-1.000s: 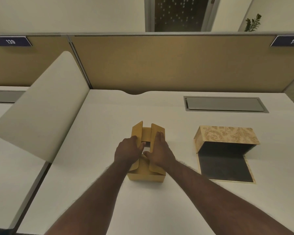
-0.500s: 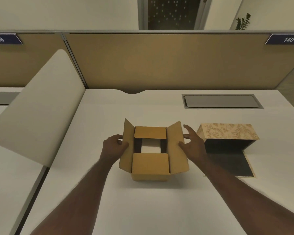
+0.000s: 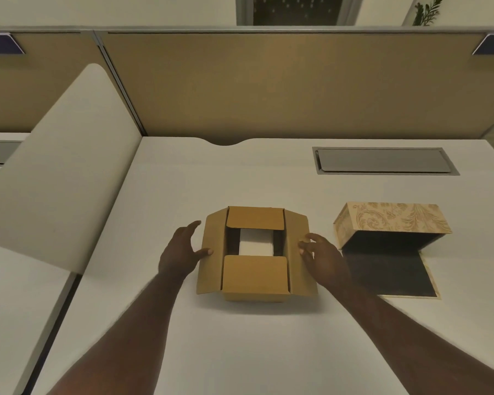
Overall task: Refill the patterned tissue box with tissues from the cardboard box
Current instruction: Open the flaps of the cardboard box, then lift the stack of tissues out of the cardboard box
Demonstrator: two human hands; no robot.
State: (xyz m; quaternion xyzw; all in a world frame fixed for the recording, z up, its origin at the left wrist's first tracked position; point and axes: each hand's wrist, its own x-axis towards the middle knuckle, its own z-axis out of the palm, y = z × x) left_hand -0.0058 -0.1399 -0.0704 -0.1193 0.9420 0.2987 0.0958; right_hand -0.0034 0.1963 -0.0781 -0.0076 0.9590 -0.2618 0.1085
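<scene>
A brown cardboard box (image 3: 255, 276) stands in the middle of the white desk (image 3: 240, 352), its two side flaps spread wide and its two end flaps lying half over the opening. White tissues (image 3: 255, 243) show through the gap. My left hand (image 3: 181, 252) rests at the left flap's edge, fingers spread, thumb touching the flap. On the right flap lie the fingertips of my right hand (image 3: 322, 259). To the right lies the patterned tissue box (image 3: 394, 220), open, its dark-lined panel flat on the desk.
A grey cable hatch (image 3: 382, 160) is set in the desk at the back right. A tan partition wall (image 3: 268, 86) closes the far edge. A white curved divider panel (image 3: 60, 166) stands along the desk's left side.
My hands have pulled the two side flaps apart, from nearly upright to spread flat. The tissues inside have come into sight. The camera has moved closer.
</scene>
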